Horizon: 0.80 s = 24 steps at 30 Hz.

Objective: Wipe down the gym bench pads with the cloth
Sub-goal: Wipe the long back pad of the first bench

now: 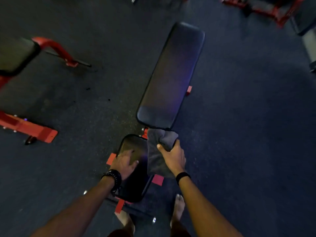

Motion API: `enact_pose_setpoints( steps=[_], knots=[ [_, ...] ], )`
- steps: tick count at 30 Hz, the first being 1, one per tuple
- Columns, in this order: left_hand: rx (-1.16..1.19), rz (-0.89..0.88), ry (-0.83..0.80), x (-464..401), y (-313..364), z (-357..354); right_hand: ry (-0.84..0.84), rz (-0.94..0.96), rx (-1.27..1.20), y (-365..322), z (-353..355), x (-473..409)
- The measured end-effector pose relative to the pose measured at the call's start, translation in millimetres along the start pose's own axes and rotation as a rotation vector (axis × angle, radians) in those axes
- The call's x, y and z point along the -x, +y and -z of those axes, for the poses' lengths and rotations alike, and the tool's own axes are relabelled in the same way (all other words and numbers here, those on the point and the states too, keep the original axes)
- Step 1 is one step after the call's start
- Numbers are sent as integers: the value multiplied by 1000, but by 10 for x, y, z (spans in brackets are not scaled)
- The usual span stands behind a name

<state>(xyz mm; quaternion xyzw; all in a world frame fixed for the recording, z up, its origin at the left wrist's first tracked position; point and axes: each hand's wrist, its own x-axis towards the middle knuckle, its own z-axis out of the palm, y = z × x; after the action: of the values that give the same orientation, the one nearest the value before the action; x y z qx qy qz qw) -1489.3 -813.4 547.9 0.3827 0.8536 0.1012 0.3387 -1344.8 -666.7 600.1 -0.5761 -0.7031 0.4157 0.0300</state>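
- A gray cloth is being gripped by the right hand: fingers and thumb are curled round a bunched upper part, w/ the rest hanging down over the right edge of the seat pad.
- The top of the cloth is being held just at the near end of the long back pad; whether it's touching that pad can't be told.
- The left hand is being rested flat on the seat pad, fingers spread & fairly straight, nothing gripped.
- A dark beaded bracelet is being worn on the left wrist, a black band on the right.
- Both pads are black & are being carried on a red frame, seen at the gap btwn pads and beside the seat.
- Bare feet are being shown on the dark floor near the seat end.
- Another bench w/ a red frame is being shown at left, well apart; more red equipment at top right.
- No brand, label or writing is being made out anywhere; the light is dim & the view soft.
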Motion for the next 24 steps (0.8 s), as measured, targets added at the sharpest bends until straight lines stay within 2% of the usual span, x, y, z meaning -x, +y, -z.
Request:
enact_pose_setpoints(
  steps=[9,16,20,24],
  knots=[
    [-8,-59,344,88,1417,588,20,321,-53,-58,1486,-389],
    [-87,-159,400,-85,2584,588,224,338,-380,353,2993,-767],
    [-166,-221,421,-245,3063,627,299,397,-339,516,3569,-918],
    [-242,-261,438,-445,3439,709,350,432,-186,596,3889,-1082]
  ],
)
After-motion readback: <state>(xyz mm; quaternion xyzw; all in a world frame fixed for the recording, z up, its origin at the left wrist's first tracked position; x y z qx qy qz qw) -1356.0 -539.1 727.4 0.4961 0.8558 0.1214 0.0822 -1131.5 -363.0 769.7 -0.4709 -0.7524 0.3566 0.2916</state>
